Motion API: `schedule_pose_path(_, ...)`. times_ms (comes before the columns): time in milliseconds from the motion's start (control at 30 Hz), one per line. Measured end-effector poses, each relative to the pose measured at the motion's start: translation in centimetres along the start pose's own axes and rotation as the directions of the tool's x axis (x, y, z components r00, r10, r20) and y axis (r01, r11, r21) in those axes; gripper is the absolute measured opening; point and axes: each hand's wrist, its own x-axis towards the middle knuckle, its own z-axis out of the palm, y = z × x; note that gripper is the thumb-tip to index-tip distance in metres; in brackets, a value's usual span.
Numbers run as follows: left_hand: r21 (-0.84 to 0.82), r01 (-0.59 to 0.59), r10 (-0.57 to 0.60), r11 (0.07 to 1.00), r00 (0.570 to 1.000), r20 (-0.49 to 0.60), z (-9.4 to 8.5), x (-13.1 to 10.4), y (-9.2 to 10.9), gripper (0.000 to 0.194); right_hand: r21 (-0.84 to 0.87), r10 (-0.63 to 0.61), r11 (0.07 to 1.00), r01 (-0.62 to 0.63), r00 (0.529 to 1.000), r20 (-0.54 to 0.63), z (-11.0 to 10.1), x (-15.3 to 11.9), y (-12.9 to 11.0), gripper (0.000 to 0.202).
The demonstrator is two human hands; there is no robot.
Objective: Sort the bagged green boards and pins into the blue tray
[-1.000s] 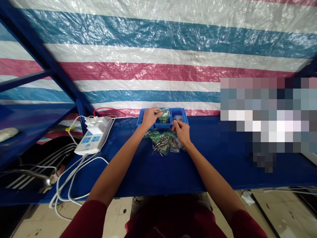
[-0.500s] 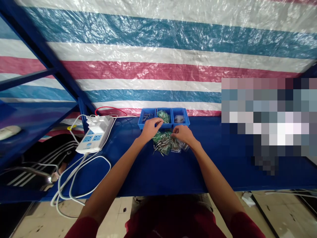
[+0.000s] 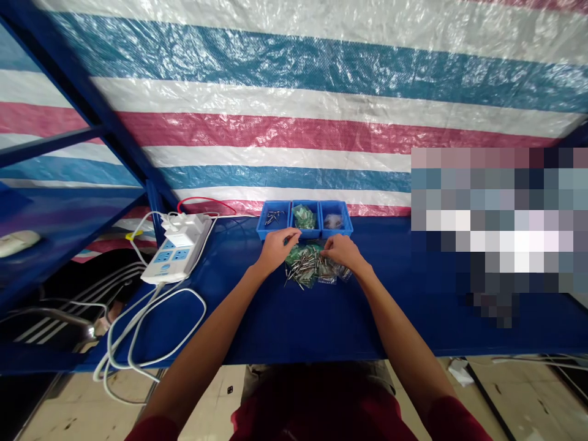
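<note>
A pile of thin metal pins or bits lies on green plastic bags on the blue table. My left hand hovers at the pile's far left side, just in front of the blue bins, its thumb and fingertips close together in a pinch. On the pile's right edge, my right hand has its fingers curled and pinched; whatever they hold is too small to make out. Small clear plastic bags lie beneath and beside it. Behind the hands, the left blue bin holds several metal pieces, the middle blue bin green bags, and the right blue bin clear bags.
To the left sits a white power strip with plugs and a looped white cable running over the table's front edge. A blue metal frame and a striped tarp stand behind. The right side is pixelated.
My left hand has come down and back from the middle bin's front toward the pile. My right hand has shifted very slightly, still pinched at the pile's right edge.
</note>
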Motion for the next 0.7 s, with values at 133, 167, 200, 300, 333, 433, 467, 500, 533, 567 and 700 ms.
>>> schedule_pose_path(133,0.016,-0.008,0.008,1.000,1.000,0.016,0.1,-0.2,0.0,0.020,0.054,0.033,0.998,-0.033,0.999,0.003,-0.2,0.1,0.0,0.010)
schedule_pose_path(167,0.017,-0.012,0.011,1.000,1.000,0.020,0.1,-0.2,0.0,0.021,0.074,0.039,0.996,-0.039,0.999,0.002,-0.2,0.1,0.1,0.011)
schedule_pose_path(200,0.016,-0.016,0.016,1.000,1.000,0.021,0.1,-0.2,0.1,0.021,0.104,0.047,0.993,-0.047,0.999,0.001,-0.4,0.2,0.2,0.012)
schedule_pose_path(300,0.029,-0.028,0.028,0.999,1.000,0.013,0.1,-0.3,0.2,0.023,0.292,0.071,0.955,-0.057,0.997,-0.036,-0.7,0.5,0.4,0.015)
schedule_pose_path(333,0.037,-0.027,0.026,0.999,1.000,0.011,0.1,-0.3,0.2,0.024,0.399,0.077,0.916,-0.046,0.995,-0.063,-0.8,0.5,0.4,0.016)
schedule_pose_path(433,0.038,-0.013,0.013,0.999,1.000,0.000,0.3,-0.5,0.6,0.029,0.727,0.088,0.685,0.047,0.985,-0.147,-0.8,0.6,-0.1,0.023)
schedule_pose_path(467,0.026,-0.013,0.013,1.000,1.000,0.005,0.4,-0.5,0.7,0.031,0.799,0.083,0.595,0.083,0.983,-0.164,-0.6,0.5,-0.4,0.026)
schedule_pose_path(500,0.011,-0.017,0.017,1.000,1.000,0.015,0.5,-0.5,0.8,0.032,0.843,0.068,0.524,0.123,0.980,-0.186,-0.4,0.4,-0.8,0.028)
schedule_pose_path(533,-0.001,-0.024,0.024,1.000,0.999,0.023,0.6,-0.6,0.8,0.034,0.865,0.044,0.477,0.157,0.978,-0.203,-0.1,0.3,-1.2,0.029)
schedule_pose_path(567,-0.007,-0.035,0.035,0.999,0.999,0.026,0.7,-0.6,0.9,0.034,0.876,0.017,0.448,0.179,0.978,-0.208,0.2,0.2,-1.6,0.030)
schedule_pose_path(700,0.044,-0.086,0.087,0.995,0.996,-0.031,0.9,-0.7,0.7,0.027,0.895,-0.020,0.390,0.216,0.974,-0.226,1.6,-0.1,-2.6,0.030)
